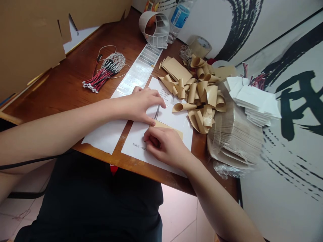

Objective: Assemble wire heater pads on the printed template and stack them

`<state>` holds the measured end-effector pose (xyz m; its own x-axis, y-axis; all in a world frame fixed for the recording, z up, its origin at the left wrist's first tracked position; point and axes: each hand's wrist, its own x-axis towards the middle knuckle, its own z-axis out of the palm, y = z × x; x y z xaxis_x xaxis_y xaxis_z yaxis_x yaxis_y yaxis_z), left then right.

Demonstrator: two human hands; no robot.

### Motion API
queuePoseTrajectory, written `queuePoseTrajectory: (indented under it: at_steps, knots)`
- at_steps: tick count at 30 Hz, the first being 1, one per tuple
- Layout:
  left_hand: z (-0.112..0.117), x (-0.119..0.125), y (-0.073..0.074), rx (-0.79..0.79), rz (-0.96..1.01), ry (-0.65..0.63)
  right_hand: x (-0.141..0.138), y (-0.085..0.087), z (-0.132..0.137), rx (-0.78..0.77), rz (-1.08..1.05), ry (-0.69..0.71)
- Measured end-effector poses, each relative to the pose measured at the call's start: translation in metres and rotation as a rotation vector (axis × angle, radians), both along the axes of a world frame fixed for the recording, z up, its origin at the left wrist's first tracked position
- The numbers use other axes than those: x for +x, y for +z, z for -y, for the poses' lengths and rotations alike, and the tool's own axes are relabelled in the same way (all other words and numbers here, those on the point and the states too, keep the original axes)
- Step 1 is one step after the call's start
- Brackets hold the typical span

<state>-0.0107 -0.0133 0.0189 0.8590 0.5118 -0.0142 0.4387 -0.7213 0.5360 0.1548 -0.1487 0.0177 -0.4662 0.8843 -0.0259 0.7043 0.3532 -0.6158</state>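
My left hand (145,104) reaches over a printed white sheet (136,137), fingers spread and bent, its thumb tip at the edge of a flat tan paper piece (171,127). Just below it, my right hand (168,144) rests with curled fingers over the lower part of that tan piece. Whatever those fingers pinch, if anything, is hidden. Between my left thumb and index finger, a thin dark line (157,112) shows on the sheet; I cannot tell what it is. Left of the sheet lies a strip of silvery labels (137,74), its far end coiled into a roll (161,32).
Curled brown paper pieces (194,94) are heaped to the right, beside a stack of brown sheets in plastic (234,131) and white packets (257,97). Red-black cables (103,72) lie at left. Behind stand a water bottle (179,18) and tape roll (200,46); cardboard (32,33) borders the left.
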Motion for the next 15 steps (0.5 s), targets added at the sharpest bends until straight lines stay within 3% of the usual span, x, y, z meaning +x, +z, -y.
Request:
queuePoseTrajectory:
  at_steps: [15]
  knots:
    - [-0.0001,-0.0001,0.0002,0.009,-0.005,0.006,-0.0003,0.0041,0.0006,-0.065,-0.048,-0.034]
